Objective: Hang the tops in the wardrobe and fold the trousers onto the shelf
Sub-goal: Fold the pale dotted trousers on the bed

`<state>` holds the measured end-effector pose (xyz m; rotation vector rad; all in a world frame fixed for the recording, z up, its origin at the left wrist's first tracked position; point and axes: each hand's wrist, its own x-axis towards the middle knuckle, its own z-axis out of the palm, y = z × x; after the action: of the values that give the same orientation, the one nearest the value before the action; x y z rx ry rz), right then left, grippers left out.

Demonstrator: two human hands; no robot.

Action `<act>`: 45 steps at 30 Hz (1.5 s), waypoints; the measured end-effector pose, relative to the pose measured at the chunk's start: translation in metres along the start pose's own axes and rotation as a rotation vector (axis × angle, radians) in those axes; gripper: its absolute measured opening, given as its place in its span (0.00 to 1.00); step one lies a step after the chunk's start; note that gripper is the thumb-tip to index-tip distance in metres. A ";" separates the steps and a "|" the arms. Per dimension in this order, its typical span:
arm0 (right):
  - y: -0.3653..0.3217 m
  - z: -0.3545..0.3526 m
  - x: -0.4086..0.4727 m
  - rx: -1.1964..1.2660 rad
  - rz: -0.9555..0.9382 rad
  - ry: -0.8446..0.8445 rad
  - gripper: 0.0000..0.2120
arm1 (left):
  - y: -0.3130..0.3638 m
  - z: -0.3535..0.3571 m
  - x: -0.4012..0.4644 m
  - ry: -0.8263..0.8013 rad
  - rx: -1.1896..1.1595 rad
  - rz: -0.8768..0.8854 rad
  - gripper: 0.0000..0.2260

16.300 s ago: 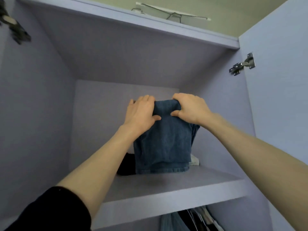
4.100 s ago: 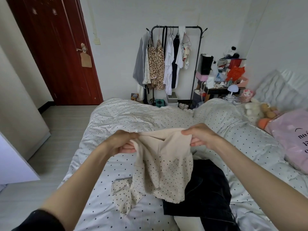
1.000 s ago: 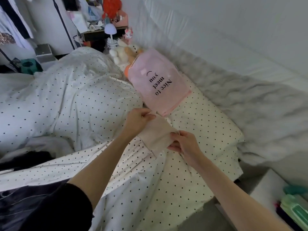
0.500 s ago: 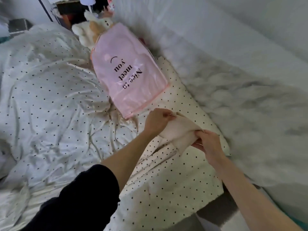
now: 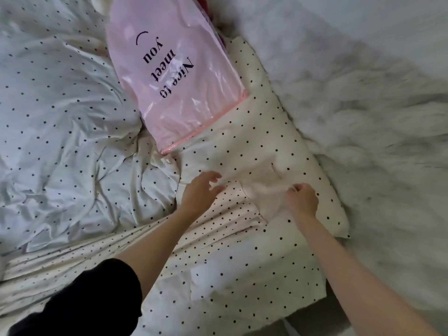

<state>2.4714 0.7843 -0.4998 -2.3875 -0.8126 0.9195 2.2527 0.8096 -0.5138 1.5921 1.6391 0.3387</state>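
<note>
Cream trousers with small black dots [image 5: 263, 190] lie flat on the bed. Their plain waistband rests on the pillow and the legs run down to the lower left. My left hand [image 5: 201, 190] hovers at the waistband's left end, fingers spread and holding nothing. At the waistband's right end, my right hand [image 5: 301, 200] pinches the fabric between curled fingers. The cloth there is blurred by motion.
A pink plastic bag [image 5: 174, 69] printed "Nice to meet you" lies just beyond the trousers. A dotted pillow [image 5: 266, 127] is under the waistband. The crumpled dotted duvet [image 5: 60, 117] fills the left. A fluffy white throw [image 5: 363, 117] covers the right side.
The waistband came down from between both raised hands onto the pillow. My left hand let go and opened. My right hand still pinches the fabric.
</note>
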 end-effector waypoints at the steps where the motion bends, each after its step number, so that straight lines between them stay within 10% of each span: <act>1: -0.001 0.006 -0.002 -0.136 -0.076 0.042 0.13 | -0.017 0.000 -0.007 0.008 -0.014 -0.040 0.14; 5: -0.012 0.029 -0.017 -0.579 -0.725 0.130 0.17 | -0.058 -0.005 -0.024 -0.011 -0.001 -0.098 0.16; 9: -0.023 0.075 -0.023 -0.830 -1.177 -0.203 0.20 | -0.091 -0.007 -0.030 -0.058 0.128 -0.018 0.14; 13: -0.018 0.099 -0.012 -1.157 -1.126 -0.308 0.20 | -0.123 -0.008 -0.045 -0.046 0.307 0.019 0.16; 23: -0.032 0.110 -0.009 -1.012 -1.052 0.031 0.07 | -0.136 -0.045 -0.026 0.185 0.349 -0.087 0.09; 27: -0.034 0.122 -0.024 -1.115 -0.869 0.022 0.14 | -0.153 -0.039 -0.040 0.031 0.406 -0.162 0.15; 45: 0.008 0.283 -0.294 -0.954 -1.455 -0.388 0.25 | -0.365 -0.131 -0.268 0.203 0.602 -0.679 0.17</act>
<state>2.0950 0.6389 -0.5652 -1.2869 -2.9743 0.2924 1.8701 0.5437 -0.5849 1.3018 2.4738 -0.3976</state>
